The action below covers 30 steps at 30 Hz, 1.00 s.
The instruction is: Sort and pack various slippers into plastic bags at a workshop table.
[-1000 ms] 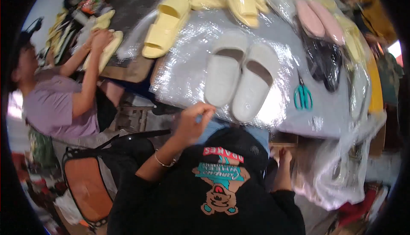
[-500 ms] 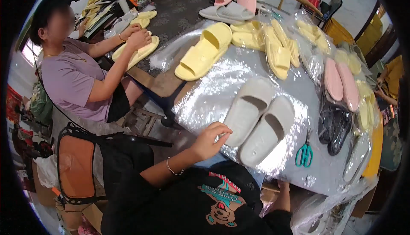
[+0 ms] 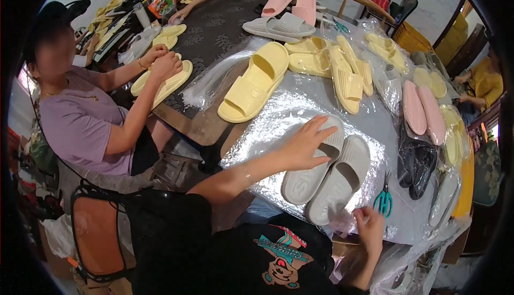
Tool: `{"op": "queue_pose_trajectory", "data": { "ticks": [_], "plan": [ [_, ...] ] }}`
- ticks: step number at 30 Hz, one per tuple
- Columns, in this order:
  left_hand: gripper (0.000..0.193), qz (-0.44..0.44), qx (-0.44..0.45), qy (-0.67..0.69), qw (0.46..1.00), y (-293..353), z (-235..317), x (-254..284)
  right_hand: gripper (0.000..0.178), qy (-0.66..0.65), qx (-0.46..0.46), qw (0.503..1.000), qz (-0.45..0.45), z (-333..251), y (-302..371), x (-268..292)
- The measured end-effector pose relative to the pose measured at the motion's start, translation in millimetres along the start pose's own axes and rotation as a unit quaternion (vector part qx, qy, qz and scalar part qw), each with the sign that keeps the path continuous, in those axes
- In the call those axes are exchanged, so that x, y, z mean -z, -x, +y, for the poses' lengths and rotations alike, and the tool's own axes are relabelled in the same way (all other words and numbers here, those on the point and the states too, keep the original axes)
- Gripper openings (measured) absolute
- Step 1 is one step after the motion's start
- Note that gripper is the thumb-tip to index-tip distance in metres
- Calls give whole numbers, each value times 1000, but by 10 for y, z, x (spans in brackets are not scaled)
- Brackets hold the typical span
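A pair of grey slide sandals lies side by side in front of me, toes away, on shiny clear plastic bags. My left hand (image 3: pixel 310 147) is open, its fingers spread over the strap of the left grey slide (image 3: pixel 305 185). Beside it lies the right grey slide (image 3: pixel 334 198). Near that slide's heel, my right hand (image 3: pixel 369 228) is closed in a pinch on a crumpled bit of clear plastic film (image 3: pixel 342 222). Teal-handled scissors (image 3: pixel 383 203) lie just right of the slides.
A large yellow slide (image 3: pixel 254 83) lies at the far left of the bags. Bagged slides, including a pink pair (image 3: pixel 423 110) and a black pair (image 3: pixel 416 166), line the right side. At left, a person in purple (image 3: pixel 88 118) handles a yellow slide (image 3: pixel 171 83).
My left hand has reached forward from the left slide's heel to its strap, opening its fingers. My right hand has risen from below the table edge with clear plastic film.
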State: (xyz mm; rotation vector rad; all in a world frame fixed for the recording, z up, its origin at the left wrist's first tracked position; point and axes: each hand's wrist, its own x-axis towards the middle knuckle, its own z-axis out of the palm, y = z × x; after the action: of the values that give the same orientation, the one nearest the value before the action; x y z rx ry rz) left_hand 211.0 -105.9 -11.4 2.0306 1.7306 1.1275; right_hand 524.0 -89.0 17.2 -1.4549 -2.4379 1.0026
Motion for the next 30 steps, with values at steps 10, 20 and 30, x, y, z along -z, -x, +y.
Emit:
{"op": "queue_pose_trajectory", "data": {
  "ticks": [10, 20, 30],
  "plan": [
    [67, -73, -33, -86, 993, -303, -248, -414, 69, 77, 154, 967, 189, 134, -1386, -436],
    [69, -97, -12, -25, 995, -406, -352, -279, 72, 28, 152, 967, 204, 141, -1422, -481],
    [82, -67, 19, 59, 996, -525, -386, 54, 82, 67, 178, 945, 267, -64, -1024, 152]
  ]
}}
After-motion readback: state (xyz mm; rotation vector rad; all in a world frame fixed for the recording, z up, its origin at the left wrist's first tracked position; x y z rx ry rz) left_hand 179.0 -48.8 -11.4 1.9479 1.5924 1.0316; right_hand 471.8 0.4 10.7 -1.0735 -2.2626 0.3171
